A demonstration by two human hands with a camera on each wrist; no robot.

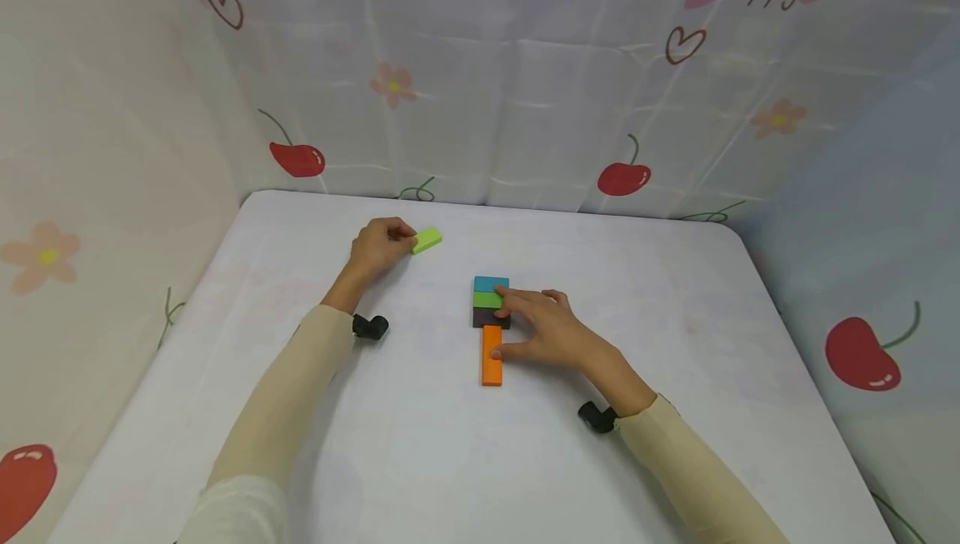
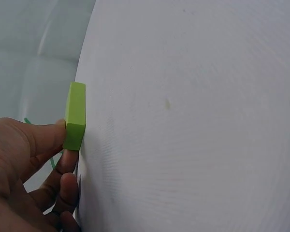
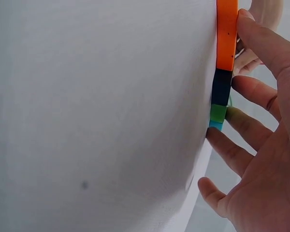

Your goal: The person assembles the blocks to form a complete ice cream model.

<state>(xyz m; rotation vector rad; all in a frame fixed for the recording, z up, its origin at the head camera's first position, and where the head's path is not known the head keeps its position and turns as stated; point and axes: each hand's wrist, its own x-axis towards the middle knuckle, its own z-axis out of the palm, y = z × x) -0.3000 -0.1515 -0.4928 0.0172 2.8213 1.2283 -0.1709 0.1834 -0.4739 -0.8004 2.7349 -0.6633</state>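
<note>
Between thumb and fingers, my left hand point(image 1: 381, 246) pinches a lime-green block point(image 1: 427, 240) at the far left part of the table. The left wrist view shows that lime block point(image 2: 76, 116) close to the tabletop. My right hand point(image 1: 546, 329) has its fingers spread, and the fingertips touch a row of blocks from above. In that row a blue block point(image 1: 486, 283) is farthest, then a green block point(image 1: 486, 300), then a black block point(image 1: 483, 317). An orange block point(image 1: 491, 365) lies lengthwise toward me, its end at the black one; my right thumb rests on it.
The white table point(image 1: 420, 444) has its far edge along a curtain point(image 1: 487, 119) printed with cherries, hearts and flowers. Similar cloth hangs at the left and right sides. A small black camera mount point(image 1: 371, 327) sits at the left wrist, another mount point(image 1: 597, 417) at the right.
</note>
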